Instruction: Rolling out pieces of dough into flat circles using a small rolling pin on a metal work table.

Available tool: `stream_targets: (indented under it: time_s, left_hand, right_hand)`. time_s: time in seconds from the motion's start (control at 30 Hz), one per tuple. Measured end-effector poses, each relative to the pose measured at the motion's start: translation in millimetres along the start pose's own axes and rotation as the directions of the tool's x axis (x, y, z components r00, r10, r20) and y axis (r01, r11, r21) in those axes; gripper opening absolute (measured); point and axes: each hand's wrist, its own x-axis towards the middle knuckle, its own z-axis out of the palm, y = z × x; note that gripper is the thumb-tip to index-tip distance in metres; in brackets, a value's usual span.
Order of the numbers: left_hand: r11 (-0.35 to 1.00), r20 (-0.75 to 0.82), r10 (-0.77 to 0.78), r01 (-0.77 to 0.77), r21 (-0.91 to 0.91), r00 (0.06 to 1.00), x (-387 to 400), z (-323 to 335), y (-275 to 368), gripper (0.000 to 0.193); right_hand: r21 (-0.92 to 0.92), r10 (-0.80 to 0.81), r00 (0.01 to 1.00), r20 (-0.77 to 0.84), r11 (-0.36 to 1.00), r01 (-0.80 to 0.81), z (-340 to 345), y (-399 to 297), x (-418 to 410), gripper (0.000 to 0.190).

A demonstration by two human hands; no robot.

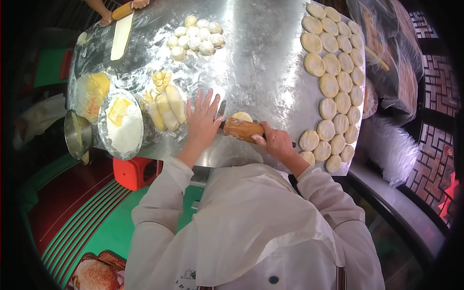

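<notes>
My right hand (277, 141) grips the right end of a wooden rolling pin (243, 129) near the table's front edge. Just beyond the pin, partly hidden by it, lies a pale dough disc (242, 116). My left hand (203, 117) is spread with the palm down and its fingers apart, at the pin's left end; whether it touches the pin's dark handle I cannot tell. Left of that hand lie long dough rolls (168, 110) with yellow crumbly lumps (161, 80) behind them. Farther back sits a group of floured dough balls (194, 38).
Flattened dough rounds (328, 85) line the right side of the metal table (264, 54). At left stand a tray of flour (125, 139), a yellow-filled bag (95, 96) and a metal bowl (78, 134). Another person's hands (106, 17) hold a rolling pin (122, 11) over a dough strip (121, 38).
</notes>
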Motion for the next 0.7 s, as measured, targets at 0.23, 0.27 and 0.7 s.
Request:
stream_targets:
  time_s: [0.23, 0.27, 0.7]
  left_hand:
    - [0.994, 0.058, -0.031, 0.025, 0.108, 0.998, 64.2, 35.8, -28.7, 0.052]
    - [0.993, 0.049, -0.023, 0.017, 0.120, 0.999, 59.2, 40.8, -30.4, 0.052]
    - [0.899, -0.244, -0.263, 0.145, -0.414, 0.933, 71.3, 45.4, -31.3, 0.041]
  right_hand:
    - [-0.008, -0.037, 0.985, -0.168, 0.999, 0.036, -8.0, 18.9, 71.2, 0.047]
    - [-0.002, 0.028, 0.986, -0.164, 1.000, -0.029, -13.6, 14.5, 74.7, 0.045]
    - [0.393, 0.250, 0.959, -0.135, 0.902, -0.180, -46.2, 27.2, 58.0, 0.058]
